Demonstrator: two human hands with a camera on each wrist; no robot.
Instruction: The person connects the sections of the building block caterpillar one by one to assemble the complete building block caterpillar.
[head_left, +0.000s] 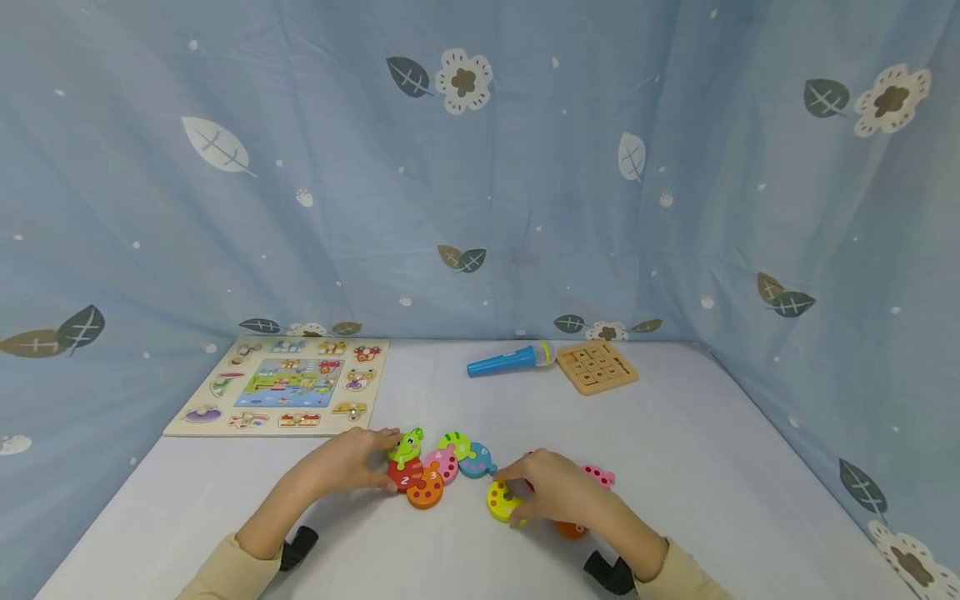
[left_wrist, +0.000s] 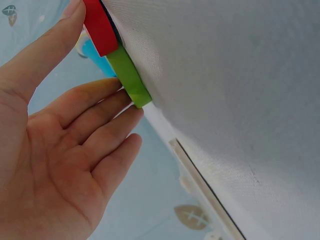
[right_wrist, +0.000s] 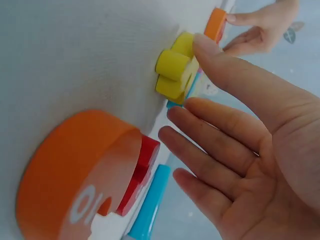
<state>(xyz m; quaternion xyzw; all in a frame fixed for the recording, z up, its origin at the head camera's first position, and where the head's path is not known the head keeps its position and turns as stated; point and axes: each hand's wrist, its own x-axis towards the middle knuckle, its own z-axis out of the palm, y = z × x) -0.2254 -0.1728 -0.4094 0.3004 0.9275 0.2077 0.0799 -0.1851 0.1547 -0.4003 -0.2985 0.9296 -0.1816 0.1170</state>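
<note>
My left hand (head_left: 341, 467) spans a green caterpillar head (head_left: 407, 447) and red piece 2 (head_left: 403, 477), thumb against the red one and fingertips against the green edge. Joined to these runs a curved chain: orange piece 3 (head_left: 425, 492), a pink piece (head_left: 444, 463), a green striped piece (head_left: 453, 444) and blue piece 6 (head_left: 477, 461). Just right of the blue end, my right hand (head_left: 558, 492) holds a yellow piece (head_left: 498, 502) between thumb and fingers, close over the table. Its underside and number are partly covered by the fingers.
Near the right hand lie an orange piece (right_wrist: 75, 165), a red piece (right_wrist: 135, 185) and a pink dotted piece (head_left: 598, 476). Behind are a picture peg puzzle (head_left: 176, 432), a blue toy microphone (head_left: 506, 362) and a wooden number board (head_left: 597, 367). A patterned curtain surrounds the table.
</note>
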